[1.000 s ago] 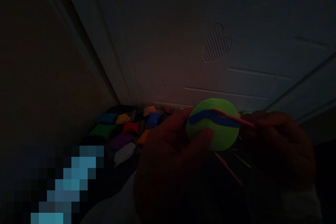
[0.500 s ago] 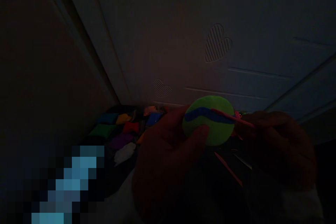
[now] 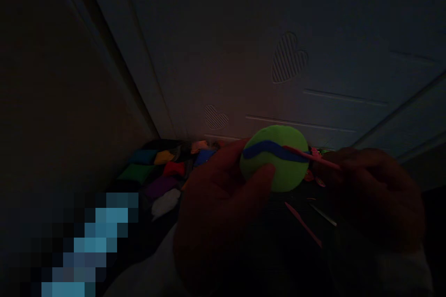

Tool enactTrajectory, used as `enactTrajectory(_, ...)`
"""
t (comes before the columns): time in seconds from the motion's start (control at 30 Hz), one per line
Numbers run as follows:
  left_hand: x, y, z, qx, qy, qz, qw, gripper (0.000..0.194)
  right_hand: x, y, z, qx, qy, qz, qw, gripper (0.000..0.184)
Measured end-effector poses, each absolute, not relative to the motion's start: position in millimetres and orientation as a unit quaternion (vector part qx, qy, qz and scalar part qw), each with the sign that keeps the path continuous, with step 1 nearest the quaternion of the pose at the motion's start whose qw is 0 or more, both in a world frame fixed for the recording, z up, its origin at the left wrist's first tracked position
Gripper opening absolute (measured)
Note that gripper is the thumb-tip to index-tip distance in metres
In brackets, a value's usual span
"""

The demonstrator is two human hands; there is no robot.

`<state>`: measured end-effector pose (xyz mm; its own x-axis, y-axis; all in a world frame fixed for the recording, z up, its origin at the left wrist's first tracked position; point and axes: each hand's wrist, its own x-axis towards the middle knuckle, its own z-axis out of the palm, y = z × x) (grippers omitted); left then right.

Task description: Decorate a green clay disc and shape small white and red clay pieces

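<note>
In dim light my left hand (image 3: 216, 204) grips a light green clay disc (image 3: 291, 174) by its left side, the thumb lying on its face. A wavy blue clay strip (image 3: 268, 147) crosses the disc from left to right. My right hand (image 3: 379, 190) is closed around a thin pink modelling tool (image 3: 325, 161). The tool's tip lies over the right half of the blue strip, on or just above it. At the right edge, the strip's end runs toward my right fingers; whether they touch it is too dark to tell.
Behind stands a pale panel (image 3: 216, 55) with embossed hearts. Several coloured clay packets, among them a green one (image 3: 135, 173) and a purple one (image 3: 162, 188), lie at left. Another pink tool (image 3: 303, 223) and a thin pale stick (image 3: 324, 216) rest on the dark surface below.
The green disc has shifted slightly left in my left hand. My right hand and the pink tool have moved slightly right, leaving the tip a little further right along the blue strip.
</note>
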<state>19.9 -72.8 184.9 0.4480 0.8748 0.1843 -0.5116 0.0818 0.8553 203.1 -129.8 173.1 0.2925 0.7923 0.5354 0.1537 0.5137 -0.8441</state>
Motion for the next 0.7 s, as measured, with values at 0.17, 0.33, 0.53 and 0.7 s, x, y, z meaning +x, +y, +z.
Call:
enactTrajectory(0.17,18.3,-71.3,185.3,0.480,0.187,0.489,0.704,0.023,204.2,-131.7,173.5,-0.447,-0.533,0.225,0.682,0.005)
enactTrajectory(0.33,17.2,-70.5,184.9,0.485,0.198,0.483,0.702,0.021,208.9,-133.3,174.6,-0.457,-0.559,0.209,0.660,0.008)
enactTrajectory(0.53,15.9,-69.8,185.3,0.498,0.189,0.483,0.695,0.023,209.6,-133.9,176.5,-0.452,-0.567,0.210,0.656,0.008)
enactTrajectory(0.7,16.4,-68.6,184.9,0.484,0.205,0.495,0.691,0.022,208.1,-133.2,175.9,-0.443,-0.568,0.226,0.656,0.008)
